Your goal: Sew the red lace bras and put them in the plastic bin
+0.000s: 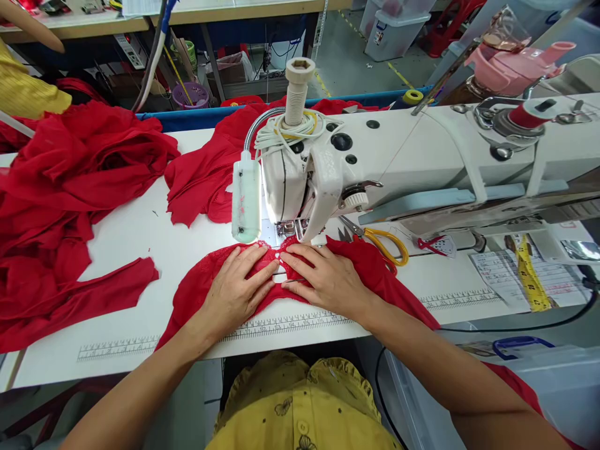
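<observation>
A red garment with lace edging [269, 300] lies under the head of a white sewing machine [323, 156], close to its presser foot [285, 229]. My left hand [241, 284] rests flat on the fabric left of the foot, its fingers stretched out. On the right, my right hand [325, 278] presses the same garment with spread fingers, the fingertips near the lace. Between the hands there is a gap in the garment where the white table shows. A small lit lamp [246, 200] hangs left of the needle area. The needle tip itself is hard to make out.
Yellow-handled scissors [387, 244] lie right of the machine head. Heaped red fabric [70, 206] covers the table's left side, with another red piece [201, 175] behind the lamp. A yellow measuring tape [532, 275] rests on papers at right. Another person's yellow sleeve [28, 81] shows at upper left.
</observation>
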The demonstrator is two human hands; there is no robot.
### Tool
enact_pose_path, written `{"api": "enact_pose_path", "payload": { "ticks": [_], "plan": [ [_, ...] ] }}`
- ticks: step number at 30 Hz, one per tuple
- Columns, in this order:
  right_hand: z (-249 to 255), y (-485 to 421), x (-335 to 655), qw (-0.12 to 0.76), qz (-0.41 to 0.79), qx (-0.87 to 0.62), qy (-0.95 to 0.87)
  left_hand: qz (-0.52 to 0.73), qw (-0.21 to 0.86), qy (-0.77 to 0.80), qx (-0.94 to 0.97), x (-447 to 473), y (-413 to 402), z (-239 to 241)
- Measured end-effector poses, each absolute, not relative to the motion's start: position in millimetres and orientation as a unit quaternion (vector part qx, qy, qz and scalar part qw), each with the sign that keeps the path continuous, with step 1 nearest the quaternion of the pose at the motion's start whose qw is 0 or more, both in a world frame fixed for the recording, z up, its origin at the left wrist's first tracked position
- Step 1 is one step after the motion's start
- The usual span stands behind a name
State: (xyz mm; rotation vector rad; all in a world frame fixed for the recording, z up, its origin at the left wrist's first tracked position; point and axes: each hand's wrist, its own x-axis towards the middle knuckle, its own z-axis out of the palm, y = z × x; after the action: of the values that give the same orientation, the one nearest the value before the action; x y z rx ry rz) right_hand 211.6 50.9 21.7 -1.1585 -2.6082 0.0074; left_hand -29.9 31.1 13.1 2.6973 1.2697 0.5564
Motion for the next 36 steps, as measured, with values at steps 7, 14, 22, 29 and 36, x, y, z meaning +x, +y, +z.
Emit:
{"api": "enact_pose_path", "payload": {
  "ticks": [7, 14, 22, 29, 36],
  "plan": [
    [22, 51, 211, 0.147, 0.008, -0.405, -0.902, 0.181, 0.056, 0.42, 0.887, -30, 31, 12],
    [22, 51, 211, 0.139, 0.022, -0.407, -0.902, 0.174, 0.058, 0.428, 0.885, -30, 31, 11],
    [21, 50, 211, 0.141, 0.019, -0.404, -0.904, 0.162, 0.043, 0.434, 0.885, -29, 31, 13],
    [22, 49, 211, 0.149, 0.015, -0.395, -0.906, 0.156, 0.057, 0.443, 0.881, -29, 30, 11],
    [31, 49, 212, 0.101, 0.043, -0.387, -0.916, 0.137, 0.154, 0.426, 0.881, -42, 32, 40]
  ]
}}
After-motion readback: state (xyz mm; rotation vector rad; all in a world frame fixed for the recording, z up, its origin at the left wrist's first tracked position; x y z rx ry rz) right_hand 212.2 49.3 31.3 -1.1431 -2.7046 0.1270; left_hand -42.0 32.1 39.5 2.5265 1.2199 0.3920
